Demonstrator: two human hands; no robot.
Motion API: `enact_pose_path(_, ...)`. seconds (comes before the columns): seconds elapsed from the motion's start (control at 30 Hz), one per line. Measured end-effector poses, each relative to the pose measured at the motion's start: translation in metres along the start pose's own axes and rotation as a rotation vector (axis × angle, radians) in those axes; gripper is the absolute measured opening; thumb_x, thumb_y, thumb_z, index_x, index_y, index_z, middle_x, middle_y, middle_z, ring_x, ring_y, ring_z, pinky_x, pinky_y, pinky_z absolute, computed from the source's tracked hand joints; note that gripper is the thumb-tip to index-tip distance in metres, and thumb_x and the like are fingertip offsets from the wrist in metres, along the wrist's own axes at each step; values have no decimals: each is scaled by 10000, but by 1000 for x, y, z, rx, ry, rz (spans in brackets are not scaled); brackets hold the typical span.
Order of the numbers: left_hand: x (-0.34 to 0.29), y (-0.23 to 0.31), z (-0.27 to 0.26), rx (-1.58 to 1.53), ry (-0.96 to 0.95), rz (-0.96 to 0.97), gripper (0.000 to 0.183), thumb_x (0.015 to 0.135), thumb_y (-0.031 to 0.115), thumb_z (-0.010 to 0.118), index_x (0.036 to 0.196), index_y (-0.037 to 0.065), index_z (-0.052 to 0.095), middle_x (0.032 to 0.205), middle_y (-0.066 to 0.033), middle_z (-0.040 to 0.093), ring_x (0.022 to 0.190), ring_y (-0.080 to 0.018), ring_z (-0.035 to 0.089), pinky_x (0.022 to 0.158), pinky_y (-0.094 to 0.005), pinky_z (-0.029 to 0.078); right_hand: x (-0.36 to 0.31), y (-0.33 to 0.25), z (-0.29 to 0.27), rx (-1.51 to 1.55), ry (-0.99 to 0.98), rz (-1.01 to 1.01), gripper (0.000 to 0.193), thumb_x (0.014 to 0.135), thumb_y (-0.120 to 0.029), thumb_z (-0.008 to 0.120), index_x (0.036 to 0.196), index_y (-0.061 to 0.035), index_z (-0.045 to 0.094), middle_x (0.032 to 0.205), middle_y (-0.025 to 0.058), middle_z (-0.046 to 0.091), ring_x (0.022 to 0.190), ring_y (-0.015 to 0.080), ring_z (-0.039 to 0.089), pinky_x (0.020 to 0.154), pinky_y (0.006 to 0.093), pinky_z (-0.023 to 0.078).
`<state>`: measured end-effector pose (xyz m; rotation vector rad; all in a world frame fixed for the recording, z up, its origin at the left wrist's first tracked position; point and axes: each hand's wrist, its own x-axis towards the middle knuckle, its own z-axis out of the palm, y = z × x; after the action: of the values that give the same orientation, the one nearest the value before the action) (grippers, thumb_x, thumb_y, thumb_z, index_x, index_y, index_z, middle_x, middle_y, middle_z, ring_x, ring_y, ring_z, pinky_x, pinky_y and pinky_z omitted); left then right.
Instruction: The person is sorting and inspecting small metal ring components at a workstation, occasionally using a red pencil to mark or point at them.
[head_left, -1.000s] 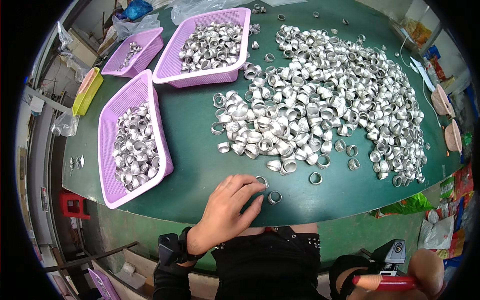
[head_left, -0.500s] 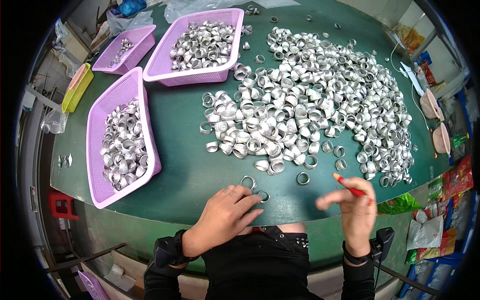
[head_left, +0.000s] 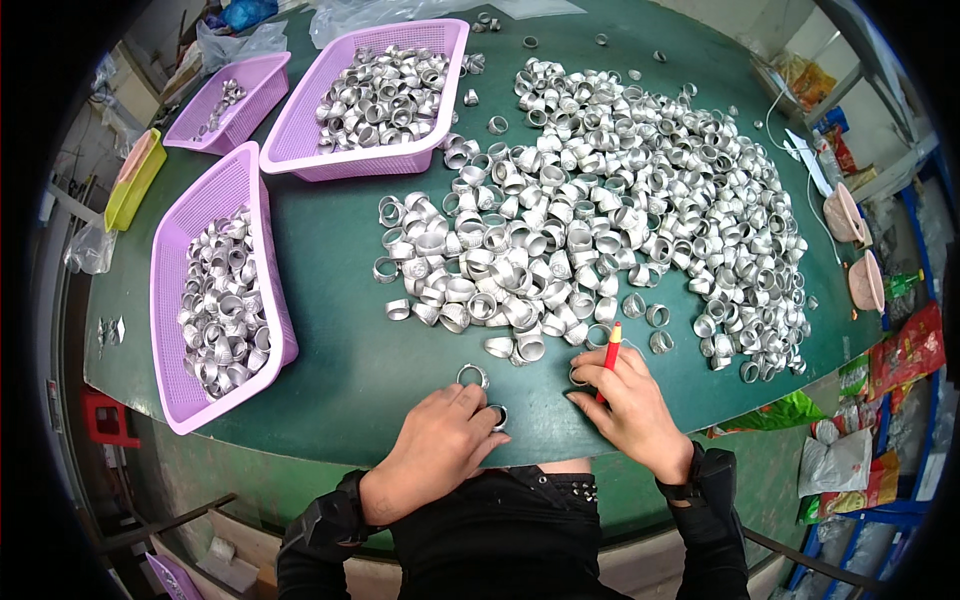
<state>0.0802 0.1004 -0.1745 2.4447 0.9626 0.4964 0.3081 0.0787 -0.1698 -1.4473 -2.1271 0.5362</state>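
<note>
My left hand [head_left: 432,446] lies low over the front of the green table, fingers bent, with a silver-coloured metal ring [head_left: 498,418] between its index fingertip and thumb. Another ring [head_left: 473,375] rests just beyond those fingers. A red pencil [head_left: 610,362] stands tip up in my right hand [head_left: 632,408]. That hand's fingertips also touch a ring [head_left: 577,377] on the table, partly hidden by the fingers. Beyond both hands spreads a large heap of similar rings [head_left: 530,260].
Three purple baskets stand on the left: a near one [head_left: 165,330] and a far one [head_left: 275,150] with many rings, and a smaller one [head_left: 180,130] with few. A yellow basket [head_left: 135,185] is at the left edge. Pink bowls [head_left: 866,283] hang beyond the right edge.
My right hand has moved left and down to a ring on the table, and the pencil has turned upright. My left hand stays at its ring. The whole view has shifted slightly.
</note>
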Motion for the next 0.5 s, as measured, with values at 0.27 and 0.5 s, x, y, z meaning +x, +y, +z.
enact_pose_path(0.27, -3, -2, -4, -106, -51, -15, 142, 701, 117, 654, 798, 36, 588, 837, -74, 498, 742, -249, 507, 652, -343, 434, -10, 5, 13, 48, 121, 2, 169, 708, -45, 651, 839, -38, 544, 898, 72, 580, 852, 276, 534, 717, 349, 446)
enact_pose_path(0.5, 4, 2, 15, -22, -1, 66, 139, 750, 152, 608, 776, 33, 541, 883, -99, 483, 793, -252, 503, 682, -336, 426, -10, -6, 7, -4, 191, 40, 274, 651, 32, 672, 872, -35, 525, 982, 114, 606, 877, 286, 551, 748, 349, 438)
